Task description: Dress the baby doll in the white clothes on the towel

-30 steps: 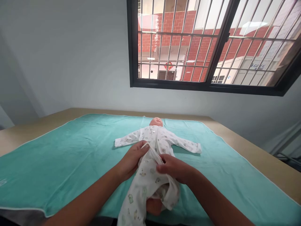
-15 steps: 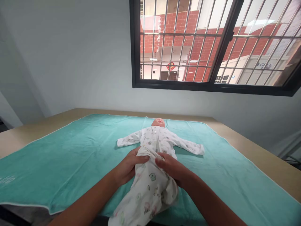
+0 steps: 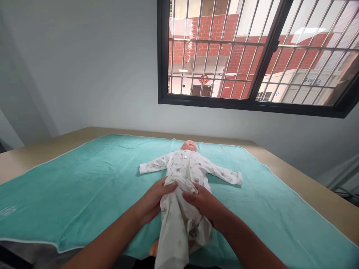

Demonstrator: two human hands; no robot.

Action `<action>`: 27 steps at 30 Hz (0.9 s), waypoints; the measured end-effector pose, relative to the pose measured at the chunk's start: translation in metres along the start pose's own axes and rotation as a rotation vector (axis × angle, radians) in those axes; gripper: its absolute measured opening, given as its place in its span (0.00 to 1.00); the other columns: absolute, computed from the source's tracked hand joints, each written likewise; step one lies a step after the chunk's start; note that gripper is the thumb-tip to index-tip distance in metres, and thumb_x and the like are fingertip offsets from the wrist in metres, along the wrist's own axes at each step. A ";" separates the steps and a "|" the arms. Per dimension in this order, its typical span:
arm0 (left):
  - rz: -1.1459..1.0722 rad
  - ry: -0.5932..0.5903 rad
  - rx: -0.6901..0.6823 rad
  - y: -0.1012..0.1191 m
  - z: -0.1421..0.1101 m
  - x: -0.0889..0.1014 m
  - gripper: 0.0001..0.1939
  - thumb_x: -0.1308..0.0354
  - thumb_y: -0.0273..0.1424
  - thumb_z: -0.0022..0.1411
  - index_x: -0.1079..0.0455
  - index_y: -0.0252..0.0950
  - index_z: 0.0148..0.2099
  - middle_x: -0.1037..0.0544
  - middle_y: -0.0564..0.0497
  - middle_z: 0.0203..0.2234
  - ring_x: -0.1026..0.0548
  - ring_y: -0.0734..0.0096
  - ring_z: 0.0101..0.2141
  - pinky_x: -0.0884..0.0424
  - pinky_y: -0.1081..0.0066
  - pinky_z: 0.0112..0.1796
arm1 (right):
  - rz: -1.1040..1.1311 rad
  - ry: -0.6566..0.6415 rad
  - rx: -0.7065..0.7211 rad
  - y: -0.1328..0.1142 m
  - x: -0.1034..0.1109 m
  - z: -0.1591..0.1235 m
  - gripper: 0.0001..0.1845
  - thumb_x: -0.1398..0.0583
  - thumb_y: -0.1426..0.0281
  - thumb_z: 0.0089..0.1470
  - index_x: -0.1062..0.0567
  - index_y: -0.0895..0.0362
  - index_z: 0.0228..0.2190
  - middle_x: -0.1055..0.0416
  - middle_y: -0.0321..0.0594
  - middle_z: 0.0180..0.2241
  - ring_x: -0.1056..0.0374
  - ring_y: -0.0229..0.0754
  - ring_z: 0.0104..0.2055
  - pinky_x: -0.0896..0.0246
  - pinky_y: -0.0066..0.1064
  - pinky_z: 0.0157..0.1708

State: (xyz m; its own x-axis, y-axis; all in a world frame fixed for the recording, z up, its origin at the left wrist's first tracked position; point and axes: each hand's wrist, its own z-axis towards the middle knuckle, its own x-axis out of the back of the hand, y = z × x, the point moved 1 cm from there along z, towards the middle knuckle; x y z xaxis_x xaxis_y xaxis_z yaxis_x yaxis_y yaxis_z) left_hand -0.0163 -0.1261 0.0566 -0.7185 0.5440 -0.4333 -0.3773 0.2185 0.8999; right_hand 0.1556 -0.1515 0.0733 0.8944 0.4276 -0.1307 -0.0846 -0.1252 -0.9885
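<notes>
The trouser leg (image 3: 173, 233) has swung rightward, baring what seems a doll's foot (image 3: 154, 248).

Counting two hands (image 3: 153, 198) (image 3: 206, 203) here, and just one doll (image 3: 189, 145)! Spotting one shirt (image 3: 177, 160), one pair of pants (image 3: 172, 231), one cloth (image 3: 84, 186), one table (image 3: 294, 177), one window (image 3: 269, 52)!

Illumination moderate and diffuse. Window (image 3: 209, 95) brightest, with pale glare patches on the glass. Wall (image 3: 89, 74) grey, dimmer toward lower right. Soft shadows under the outstretched sleeves (image 3: 224, 175). Wide-angle stretching at frame edges. Print on the nearest trouser leg (image 3: 171, 235) indistinct.
</notes>
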 end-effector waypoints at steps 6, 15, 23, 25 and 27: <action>0.155 -0.084 0.077 0.007 -0.012 -0.003 0.24 0.40 0.39 0.61 0.31 0.32 0.55 0.22 0.41 0.44 0.24 0.57 0.43 0.30 0.66 0.42 | -0.122 0.038 -0.044 0.000 0.005 -0.001 0.20 0.33 0.63 0.46 0.23 0.56 0.41 0.22 0.42 0.38 0.27 0.49 0.41 0.34 0.38 0.42; 0.020 0.076 -0.035 0.004 -0.021 -0.002 0.22 0.41 0.26 0.57 0.30 0.33 0.55 0.22 0.44 0.43 0.25 0.60 0.44 0.32 0.68 0.44 | -0.184 0.004 0.001 0.000 -0.002 0.002 0.26 0.33 0.57 0.44 0.24 0.57 0.43 0.23 0.42 0.39 0.29 0.48 0.43 0.36 0.36 0.41; 0.098 0.000 0.008 0.012 -0.039 -0.025 0.30 0.34 0.29 0.52 0.33 0.33 0.58 0.23 0.43 0.46 0.26 0.55 0.46 0.31 0.64 0.46 | -0.079 0.125 -0.049 -0.007 -0.005 0.004 0.22 0.41 0.74 0.40 0.23 0.60 0.40 0.24 0.39 0.30 0.30 0.43 0.32 0.36 0.31 0.32; 0.254 0.037 0.011 0.014 -0.043 -0.030 0.34 0.34 0.25 0.48 0.34 0.36 0.58 0.23 0.46 0.47 0.27 0.55 0.47 0.31 0.64 0.46 | -0.003 0.191 -0.039 -0.004 -0.007 0.008 0.24 0.43 0.75 0.38 0.23 0.61 0.40 0.24 0.39 0.29 0.30 0.42 0.30 0.37 0.31 0.30; 0.348 0.141 -0.001 0.012 -0.043 -0.030 0.31 0.37 0.23 0.49 0.33 0.37 0.58 0.23 0.48 0.47 0.27 0.56 0.47 0.31 0.64 0.46 | 0.054 0.194 -0.030 -0.002 -0.009 0.011 0.24 0.43 0.76 0.36 0.23 0.60 0.40 0.24 0.38 0.29 0.30 0.42 0.30 0.37 0.31 0.30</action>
State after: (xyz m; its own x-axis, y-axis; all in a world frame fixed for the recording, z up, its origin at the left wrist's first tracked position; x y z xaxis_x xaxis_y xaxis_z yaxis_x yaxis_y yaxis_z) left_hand -0.0250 -0.1746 0.0783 -0.8773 0.4685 -0.1040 -0.0968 0.0395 0.9945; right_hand 0.1431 -0.1455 0.0759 0.9570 0.2399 -0.1632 -0.1239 -0.1708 -0.9775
